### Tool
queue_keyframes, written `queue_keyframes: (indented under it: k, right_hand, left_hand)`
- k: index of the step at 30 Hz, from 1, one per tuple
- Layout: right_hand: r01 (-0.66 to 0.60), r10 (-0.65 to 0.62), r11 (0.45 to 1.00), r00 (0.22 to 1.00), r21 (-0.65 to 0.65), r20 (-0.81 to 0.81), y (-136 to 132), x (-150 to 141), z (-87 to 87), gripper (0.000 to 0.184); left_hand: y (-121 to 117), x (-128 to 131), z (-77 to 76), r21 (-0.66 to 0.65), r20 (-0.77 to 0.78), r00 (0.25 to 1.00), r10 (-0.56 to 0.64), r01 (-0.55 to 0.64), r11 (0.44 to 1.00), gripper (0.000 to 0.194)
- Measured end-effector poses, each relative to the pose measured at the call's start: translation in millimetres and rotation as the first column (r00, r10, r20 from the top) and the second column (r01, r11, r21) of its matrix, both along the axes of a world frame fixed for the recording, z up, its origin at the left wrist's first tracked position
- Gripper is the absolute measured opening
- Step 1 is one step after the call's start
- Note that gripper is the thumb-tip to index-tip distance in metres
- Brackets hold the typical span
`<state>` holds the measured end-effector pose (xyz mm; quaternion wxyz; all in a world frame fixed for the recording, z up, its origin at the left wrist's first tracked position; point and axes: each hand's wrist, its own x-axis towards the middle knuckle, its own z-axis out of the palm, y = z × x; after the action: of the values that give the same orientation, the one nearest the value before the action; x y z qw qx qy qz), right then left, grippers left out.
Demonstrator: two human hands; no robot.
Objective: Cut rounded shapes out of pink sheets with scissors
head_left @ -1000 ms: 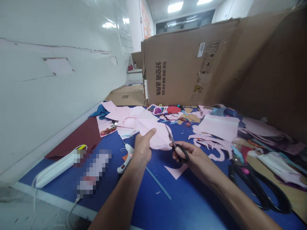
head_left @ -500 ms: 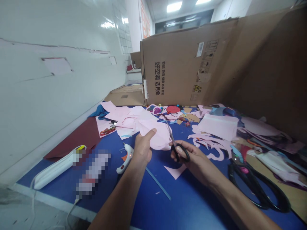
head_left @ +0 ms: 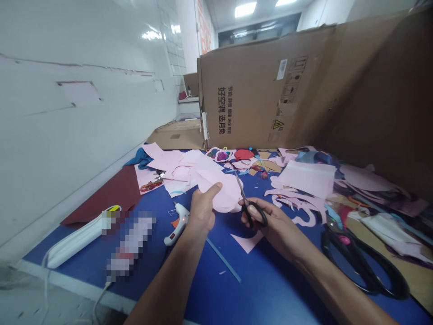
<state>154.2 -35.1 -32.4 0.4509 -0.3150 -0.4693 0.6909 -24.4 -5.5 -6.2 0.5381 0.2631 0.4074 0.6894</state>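
Big cardboard box [head_left: 253, 99] on the far side, blue desk [head_left: 270, 289] in front, and mid-scene, the pink paper [head_left: 226, 194]! Left hand [head_left: 202, 207]: grip closed on it, thumb on top. Right hand [head_left: 272, 222]: grip closed around the small scissors [head_left: 246, 206] at the paper's right edge. Ideally, turn the paper, snip short, fingers clear of both blades.

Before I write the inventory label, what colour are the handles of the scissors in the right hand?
Black handles, clearest in the head view.

Bright ceiling lights [head_left: 245, 9], wall glare, slight blur.
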Motion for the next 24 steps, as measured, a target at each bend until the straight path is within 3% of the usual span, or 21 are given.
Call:
queue_keyframes:
  k: [24]
  right_hand:
    - [0.028, -0.028, 1.000, 0.999, 0.007, 0.021, 2.4, 0.9, -6.0, 0.039]
  left_hand:
    - [0.1, 0.0, 0.1, -0.010, 0.006, 1.000, -0.010, 0.010, 1.000, 0.046]
